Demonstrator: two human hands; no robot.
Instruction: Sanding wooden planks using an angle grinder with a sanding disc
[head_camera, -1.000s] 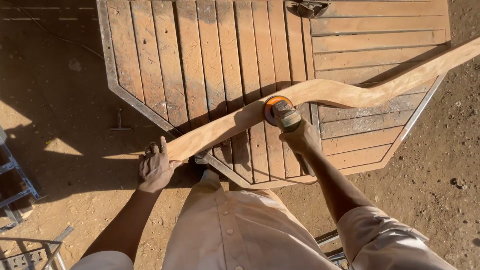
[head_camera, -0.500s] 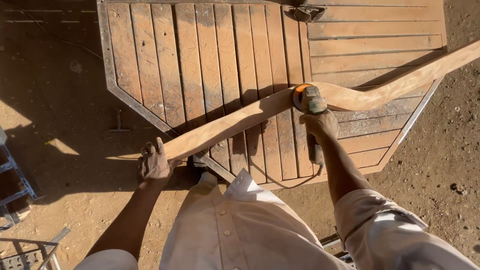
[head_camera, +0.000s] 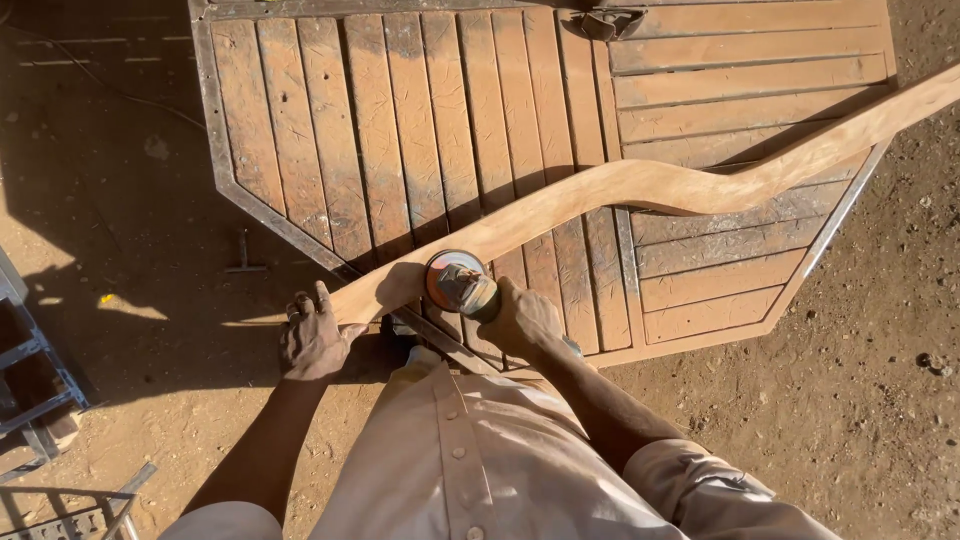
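A large slatted wooden panel (head_camera: 480, 120) with a dark metal frame lies flat on the dirt ground (head_camera: 880, 400) and serves as the surface. Its boards run upright on the left part and across on the right part, and its lower corners are cut at an angle. A long curved wooden piece (head_camera: 640, 190) lies across it, from the lower left up to the right edge of the view.

The left hand (head_camera: 312, 338) is closed over the near end of the curved wooden piece, just past the corner of the panel, and presses it down. The right hand (head_camera: 522, 318) is wrapped tightly around a sander (head_camera: 458, 283) with a round orange disc; the disc touches the curved piece close to its near end, just beside the left hand.

A dark metal fitting (head_camera: 610, 22) sits at the top edge of the panel. At the left edge stands a metal frame (head_camera: 30, 380), partly in sun.
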